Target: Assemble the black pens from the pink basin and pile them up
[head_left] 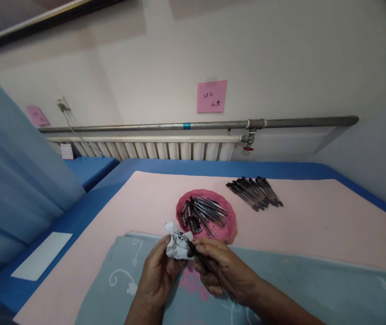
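Note:
A crumpled white tissue (178,246) with dark smudges is pinched in my left hand (159,266). My right hand (220,268) grips a black pen (202,259), its tip pointing up and left against the tissue. Just beyond both hands sits a pink basket (232,228). Inside it, several clear pen barrels (213,210) lie to the right and black pen caps (188,219) are heaped at the left. Farther back on the right, a row of black-capped pens (255,193) rests on the pink sheet.
A grey-blue patterned cloth (290,280) lies under my hands, over the pink sheet (314,216) on a blue bed (213,167). White paper (42,256) lies at the left beside a blue curtain (13,167). Behind stand a radiator (165,149) and a metal pipe (145,127).

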Tool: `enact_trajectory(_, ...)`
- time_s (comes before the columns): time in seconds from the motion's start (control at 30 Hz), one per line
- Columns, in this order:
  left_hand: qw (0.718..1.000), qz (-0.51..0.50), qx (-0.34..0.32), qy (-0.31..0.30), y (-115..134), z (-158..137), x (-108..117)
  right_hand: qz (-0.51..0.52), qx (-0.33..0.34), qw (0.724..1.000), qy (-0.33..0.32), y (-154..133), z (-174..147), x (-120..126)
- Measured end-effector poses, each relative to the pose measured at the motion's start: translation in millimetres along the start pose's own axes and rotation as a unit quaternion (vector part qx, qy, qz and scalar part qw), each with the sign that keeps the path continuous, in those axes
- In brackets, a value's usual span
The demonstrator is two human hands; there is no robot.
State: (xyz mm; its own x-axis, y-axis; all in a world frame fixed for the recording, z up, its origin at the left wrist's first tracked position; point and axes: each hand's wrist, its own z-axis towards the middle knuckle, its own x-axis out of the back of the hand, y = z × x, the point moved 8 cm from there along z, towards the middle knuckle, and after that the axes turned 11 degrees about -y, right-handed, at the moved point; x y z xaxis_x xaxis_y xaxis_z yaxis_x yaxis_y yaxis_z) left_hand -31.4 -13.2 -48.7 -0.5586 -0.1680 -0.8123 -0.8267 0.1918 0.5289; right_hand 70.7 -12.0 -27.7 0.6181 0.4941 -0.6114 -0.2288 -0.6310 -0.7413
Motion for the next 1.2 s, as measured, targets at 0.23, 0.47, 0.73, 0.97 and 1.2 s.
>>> enact_trajectory(0.23,0.998,0.059,-0.034,-0.019,4.2,2.0,-0.7,-0.073,0.031,0.997,0.017,-2.5,4.1,2.9)
enact_trajectory(0.47,0.989,0.123,-0.04,-0.069,1.6,1.3,-10.0,-0.168,0.054,0.983,0.055,-3.7,5.9,10.8)
enact_trajectory(0.73,0.972,0.225,-0.046,-0.058,-1.4,4.5,-1.3,-0.423,0.156,0.888,0.094,-20.9,-2.3,6.2)
enact_trajectory(0.97,0.977,0.202,-0.041,-0.049,3.0,2.6,-3.4,-0.242,0.012,0.969,0.05,-2.5,4.4,10.3)
enact_trajectory(1.2,0.988,0.133,-0.072,0.026,13.0,2.7,3.3,-0.467,0.148,0.862,0.131,-29.5,-7.3,9.4)
